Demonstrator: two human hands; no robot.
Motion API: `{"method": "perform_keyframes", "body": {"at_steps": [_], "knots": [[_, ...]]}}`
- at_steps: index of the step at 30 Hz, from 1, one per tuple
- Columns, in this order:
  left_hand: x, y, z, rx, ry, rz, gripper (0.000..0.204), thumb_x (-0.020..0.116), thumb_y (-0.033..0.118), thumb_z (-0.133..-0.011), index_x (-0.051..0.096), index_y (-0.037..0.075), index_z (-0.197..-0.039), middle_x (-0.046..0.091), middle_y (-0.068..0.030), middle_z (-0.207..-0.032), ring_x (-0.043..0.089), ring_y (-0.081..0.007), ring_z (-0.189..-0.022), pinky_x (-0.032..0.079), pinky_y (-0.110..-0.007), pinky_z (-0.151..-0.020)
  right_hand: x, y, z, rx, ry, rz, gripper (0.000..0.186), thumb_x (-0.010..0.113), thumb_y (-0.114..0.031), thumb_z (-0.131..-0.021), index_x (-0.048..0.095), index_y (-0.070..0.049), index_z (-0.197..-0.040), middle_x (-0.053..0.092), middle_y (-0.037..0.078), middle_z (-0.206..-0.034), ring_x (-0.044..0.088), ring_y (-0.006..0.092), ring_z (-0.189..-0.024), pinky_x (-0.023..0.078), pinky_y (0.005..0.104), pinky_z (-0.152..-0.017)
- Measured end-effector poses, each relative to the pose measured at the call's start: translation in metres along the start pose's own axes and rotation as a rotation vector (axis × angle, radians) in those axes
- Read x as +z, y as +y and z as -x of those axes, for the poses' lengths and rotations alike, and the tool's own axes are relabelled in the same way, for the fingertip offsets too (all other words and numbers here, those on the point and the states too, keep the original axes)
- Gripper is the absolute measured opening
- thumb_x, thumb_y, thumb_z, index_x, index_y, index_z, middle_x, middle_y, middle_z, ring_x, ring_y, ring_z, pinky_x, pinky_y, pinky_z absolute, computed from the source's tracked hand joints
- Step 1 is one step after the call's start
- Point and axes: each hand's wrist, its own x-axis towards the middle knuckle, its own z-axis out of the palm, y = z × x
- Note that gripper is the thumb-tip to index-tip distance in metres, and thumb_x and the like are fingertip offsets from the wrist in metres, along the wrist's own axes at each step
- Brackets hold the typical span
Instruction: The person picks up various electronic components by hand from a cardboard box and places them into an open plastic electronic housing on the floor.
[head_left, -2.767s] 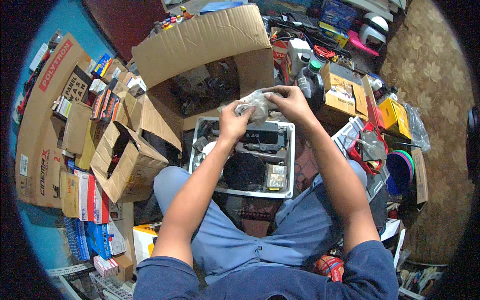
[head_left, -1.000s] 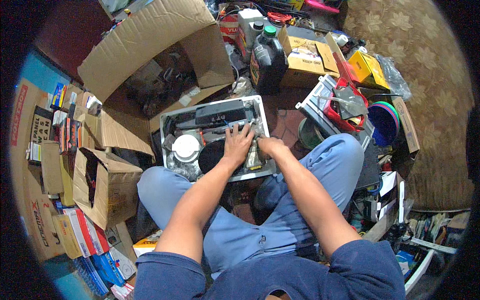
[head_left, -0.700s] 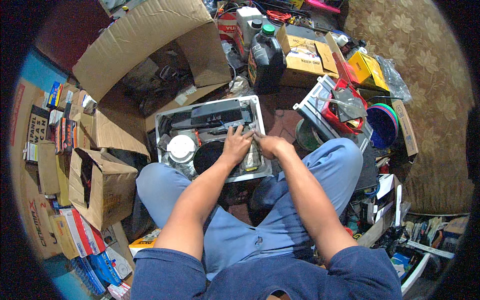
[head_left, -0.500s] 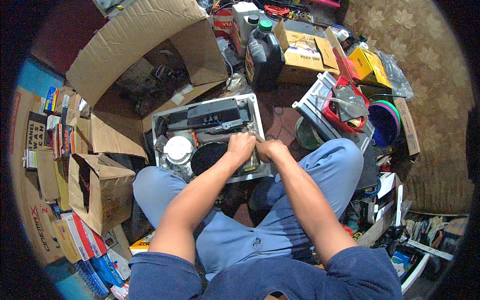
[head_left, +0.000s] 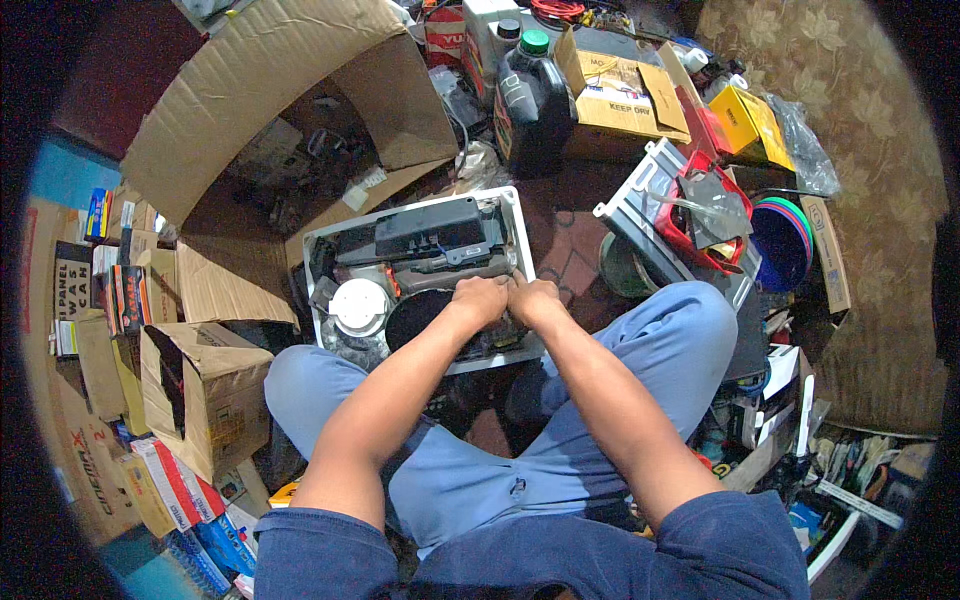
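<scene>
I sit cross-legged with a white tray (head_left: pixel 400 211) of electronic parts in front of my knees. My left hand (head_left: pixel 480 298) and my right hand (head_left: pixel 533 298) rest side by side at the tray's near right corner. Their fingers curl down into the parts, and what they grip is hidden. Just beyond the knuckles lies a black box-shaped unit (head_left: pixel 440 228) over a grey bar. A black round disc (head_left: pixel 415 315) sits left of my left hand, and a white round part (head_left: pixel 358 305) lies further left.
A large open cardboard box (head_left: pixel 260 100) stands behind the tray. A black jug with a green cap (head_left: pixel 530 95) and a tan carton (head_left: pixel 620 85) sit at the back right. A red basket (head_left: pixel 700 205) and stacked coloured bowls (head_left: pixel 785 240) lie right. Small boxes (head_left: pixel 205 385) crowd the left.
Earlier both hands held a clear plastic bag above the tray. They have since come down into the tray, and my left hand went from flat to curled beside the right.
</scene>
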Motion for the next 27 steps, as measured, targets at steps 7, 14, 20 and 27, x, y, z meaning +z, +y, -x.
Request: {"method": "perform_keyframes", "body": {"at_steps": [7,14,20,27], "knots": [[-0.004,-0.004,0.001,0.005,-0.007,0.035,0.048,0.053,0.015,-0.092,0.056,0.013,-0.14,0.071,-0.0168,-0.119,0.071,-0.0376,-0.104,0.058,-0.053,-0.088,-0.021,-0.001,0.012,0.018,-0.027,-0.098,0.053,0.033,-0.034,-0.104,0.042,-0.014,-0.153,0.061,0.016,-0.138,0.064,0.0352,-0.121,0.05,0.047,-0.101],[-0.028,-0.019,0.047,0.07,0.264,0.331,0.056,0.067,0.018,-0.08,0.06,0.02,-0.135,0.071,-0.0203,-0.117,0.066,-0.0411,-0.11,0.052,-0.053,-0.095,-0.056,-0.001,0.027,-0.046,-0.006,-0.056,0.05,0.055,-0.013,-0.088,0.059,-0.02,-0.138,0.067,0.019,-0.127,0.066,0.038,-0.116,0.052,0.049,-0.098],[-0.046,-0.041,0.096,0.042,0.312,0.301,0.073,0.056,0.001,-0.075,0.054,0.019,-0.146,0.042,-0.0172,-0.157,0.053,-0.0426,-0.131,0.046,-0.052,-0.109,-0.1,-0.028,0.057,-0.298,0.141,-0.096,0.062,0.064,-0.002,-0.083,0.052,-0.01,-0.143,0.06,0.02,-0.139,0.06,0.0394,-0.124,0.051,0.0499,-0.102],[-0.164,-0.109,0.246,-0.096,0.959,0.333,0.043,0.064,0.013,-0.088,0.065,0.009,-0.131,0.064,-0.0188,-0.133,0.066,-0.0352,-0.116,0.051,-0.044,-0.102,-0.254,-0.113,0.111,-0.847,0.357,-0.009,0.082,0.063,-0.002,-0.086,0.029,-0.013,-0.159,0.053,0.027,-0.143,0.053,0.0397,-0.131,0.044,0.046,-0.11]]}}
